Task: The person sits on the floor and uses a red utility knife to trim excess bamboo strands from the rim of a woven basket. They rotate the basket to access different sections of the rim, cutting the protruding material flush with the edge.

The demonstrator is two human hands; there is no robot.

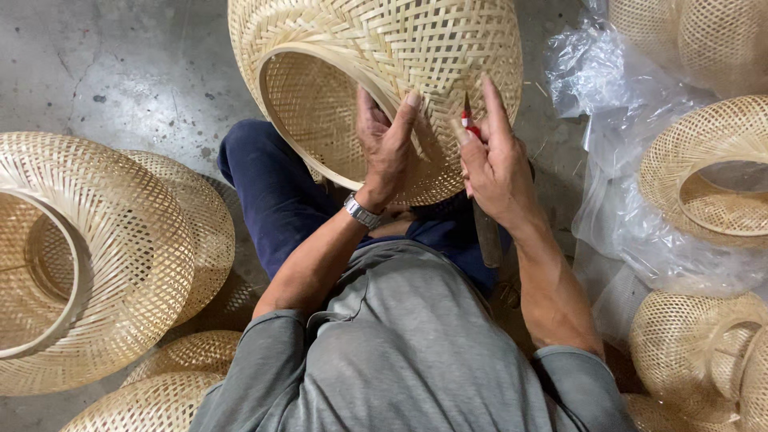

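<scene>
Gripping the rim of a pale, round woven bamboo basket (400,64), the person's left hand (386,144) has its fingers curled over the hoop edge of the opening and its thumb laid flat on the outer weave, so the hand is closed on the basket and steadies it. A silver wristwatch (362,211) sits on that wrist. Just beside it, the right hand (492,164) is closed around a small red-handled cutting tool (469,120), whose thin tip points up against the weave near the rim; the forefinger lies extended along the basket's side. The tool's blade is too small to make out clearly.

The step in hand looks like trimming or tidying stray strips at the basket's rim. Judging from this, the next move calls for a steady hold with the left hand and a small, careful nip with the tool, close to the weave without cutting a woven strand.

The basket rests tilted on the person's lap, its opening facing them, above dark blue trousers (272,192) and a grey shirt (400,344). Left of the basket, on the grey concrete floor (120,72), lie more woven bamboo baskets (96,256). Right of it, further bamboo baskets (704,168) sit on crumpled clear plastic sheeting (616,104).
</scene>
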